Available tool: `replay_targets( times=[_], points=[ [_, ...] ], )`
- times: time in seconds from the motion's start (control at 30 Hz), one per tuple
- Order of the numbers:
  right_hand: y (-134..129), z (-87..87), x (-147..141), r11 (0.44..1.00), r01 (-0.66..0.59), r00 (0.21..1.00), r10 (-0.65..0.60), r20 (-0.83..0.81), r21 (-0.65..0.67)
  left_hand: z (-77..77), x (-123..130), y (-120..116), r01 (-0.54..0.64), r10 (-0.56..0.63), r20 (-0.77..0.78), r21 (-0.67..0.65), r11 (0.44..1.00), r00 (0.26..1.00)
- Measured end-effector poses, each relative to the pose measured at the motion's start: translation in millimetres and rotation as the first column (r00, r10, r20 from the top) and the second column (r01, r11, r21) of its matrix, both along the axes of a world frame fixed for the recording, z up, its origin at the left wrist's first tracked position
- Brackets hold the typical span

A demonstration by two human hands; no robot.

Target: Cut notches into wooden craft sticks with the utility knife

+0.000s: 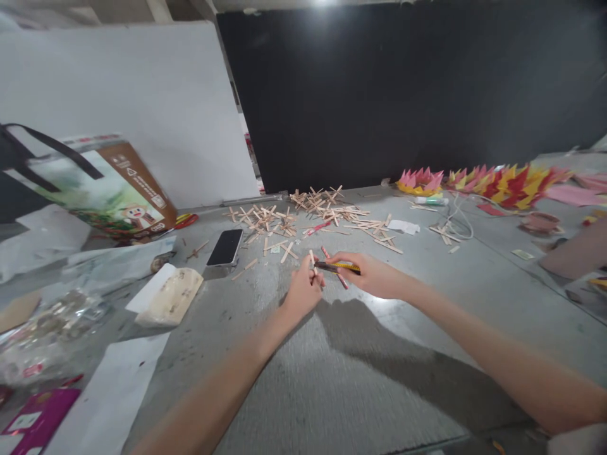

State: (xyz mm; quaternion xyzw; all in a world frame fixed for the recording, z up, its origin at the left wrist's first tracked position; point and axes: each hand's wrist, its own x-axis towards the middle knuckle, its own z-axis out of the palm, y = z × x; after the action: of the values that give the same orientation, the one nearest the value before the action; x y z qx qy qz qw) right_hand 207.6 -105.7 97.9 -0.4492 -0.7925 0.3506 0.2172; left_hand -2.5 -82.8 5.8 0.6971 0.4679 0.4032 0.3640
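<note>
My left hand is closed around a small pale wooden stick, whose top end sticks up past the fingers. My right hand grips a black and yellow utility knife. The knife's tip reaches across to the stick at my left fingers; whether it touches the wood I cannot tell. Behind the knife lies a red-and-white striped strip, partly covered by it. Beyond both hands, many loose wooden sticks are heaped on the grey table, some in crossed pieces.
A phone lies left of the sticks. Farther left are a printed bag, a paper packet, clear plastic and white paper. Pink, red and yellow paper crowns, a green-white tube and a white cable lie right.
</note>
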Motion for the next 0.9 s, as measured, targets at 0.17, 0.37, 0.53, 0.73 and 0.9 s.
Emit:
replay_targets(
  times=[0.17,0.37,0.53,0.73,0.9],
  points=[
    [-12,-35.4,-6,0.996,0.084,0.990,-0.079,-0.117,0.035,-2.6,-2,1,-0.008,0.008,0.020,0.004,1.000,1.000],
    [-17,-49.7,-5,0.993,0.101,0.981,-0.089,-0.175,0.062,-1.9,0,0,-0.005,0.006,-0.008,0.028,1.000,1.000],
    [-3,-20.7,5,1.000,0.022,0.993,-0.024,-0.113,-0.021,1.2,1,-1,0.015,-0.014,-0.050,0.013,1.000,0.999],
    [-10,-40.6,3,0.997,0.078,0.983,-0.075,-0.165,0.016,1.8,1,-2,0.000,0.001,-0.071,0.015,1.000,0.997],
    [-22,-56.4,-3,0.992,0.119,0.975,-0.111,-0.191,0.032,4.4,0,-3,0.023,-0.021,-0.084,0.025,0.999,0.996]
  ],
)
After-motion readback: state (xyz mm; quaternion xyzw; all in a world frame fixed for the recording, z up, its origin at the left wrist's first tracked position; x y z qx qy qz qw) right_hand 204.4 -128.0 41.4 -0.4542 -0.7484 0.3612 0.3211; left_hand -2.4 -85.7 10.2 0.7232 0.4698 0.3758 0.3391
